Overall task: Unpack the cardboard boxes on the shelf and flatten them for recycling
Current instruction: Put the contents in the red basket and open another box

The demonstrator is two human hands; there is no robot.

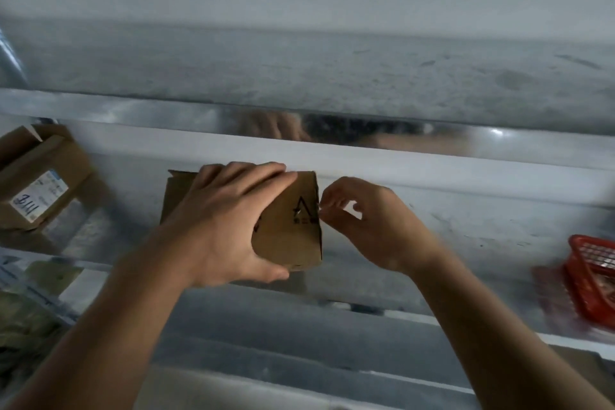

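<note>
A small brown cardboard box with a black triangle mark stands on the metal shelf in the middle of the view. My left hand grips it from above, fingers over the top and thumb under the front edge. My right hand is at the box's right edge, thumb and forefinger pinching something thin there, seemingly tape. A second cardboard box with a white label stands on the shelf at the left, its flaps partly raised.
A red plastic basket sits at the shelf's right end. The shiny edge of the shelf above hangs close over the box. Packaged goods lie on a lower level at the left. More shelf rails run below.
</note>
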